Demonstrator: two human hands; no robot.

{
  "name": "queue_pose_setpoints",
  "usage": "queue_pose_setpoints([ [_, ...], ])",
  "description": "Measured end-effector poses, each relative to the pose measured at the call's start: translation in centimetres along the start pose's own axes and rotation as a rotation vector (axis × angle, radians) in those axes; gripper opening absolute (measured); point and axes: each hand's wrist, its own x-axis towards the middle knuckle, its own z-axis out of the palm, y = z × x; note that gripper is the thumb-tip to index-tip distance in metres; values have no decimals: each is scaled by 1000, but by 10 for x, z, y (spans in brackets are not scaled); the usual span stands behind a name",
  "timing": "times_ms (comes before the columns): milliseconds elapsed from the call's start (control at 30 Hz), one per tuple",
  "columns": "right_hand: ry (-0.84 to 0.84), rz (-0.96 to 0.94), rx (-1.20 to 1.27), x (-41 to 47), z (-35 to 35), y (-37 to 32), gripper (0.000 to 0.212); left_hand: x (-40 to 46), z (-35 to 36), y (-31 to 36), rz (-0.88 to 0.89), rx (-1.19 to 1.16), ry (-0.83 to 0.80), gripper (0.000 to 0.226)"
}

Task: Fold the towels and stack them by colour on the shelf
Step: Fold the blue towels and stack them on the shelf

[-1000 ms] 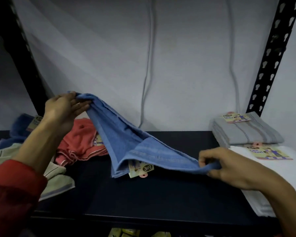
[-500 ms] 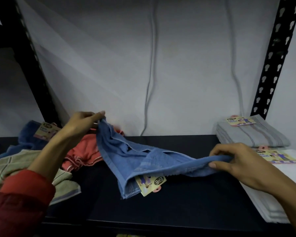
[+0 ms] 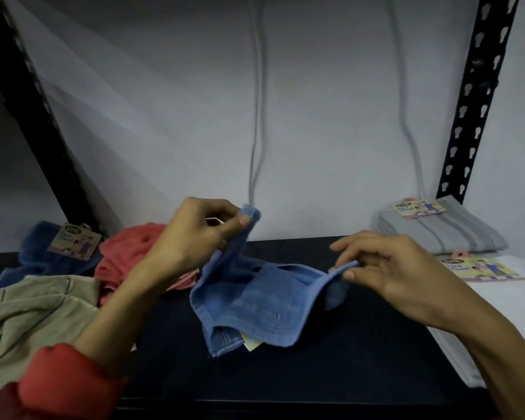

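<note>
Half-folded blue terry towel [image 3: 255, 301] sagging onto black shelf [image 3: 361, 359]: left hand [image 3: 194, 237] pinching its 11 o'clock corner aloft, right hand [image 3: 385, 268] pinching its 2 o'clock edge.

Two hands [image 3: 194, 237] [image 3: 388, 268], six towels [image 3: 255, 304] in view, three paper labels [image 3: 75, 241], two wall cables [image 3: 256, 116], two shelf uprights [image 3: 479, 95]
</note>
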Motion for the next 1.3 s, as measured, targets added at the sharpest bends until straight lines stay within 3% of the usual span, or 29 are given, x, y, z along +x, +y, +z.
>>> queue_pose_setpoints([
  [167,61,-113,-134,1,11,-10,22,-18,36,12,125,-11,-215,21],
  [367,-23,-102,-25,-2,13,-12,41,-27,59,14,113,-153,-229,20],
  [533,145,-119,86,-3,16,-15,12,-35,64,17,109,-279,-237,20],
  [1033,218,-177,50,0,38,-7,5,-47,62,19,145,-265,-218,21],
  [1167,36,-105,26,2,35,-3,8,-46,55,15,241,-100,-121,14],
  [1300,-178,35,-157,2,25,15,43,-38,31,3,299,96,85,19],
])
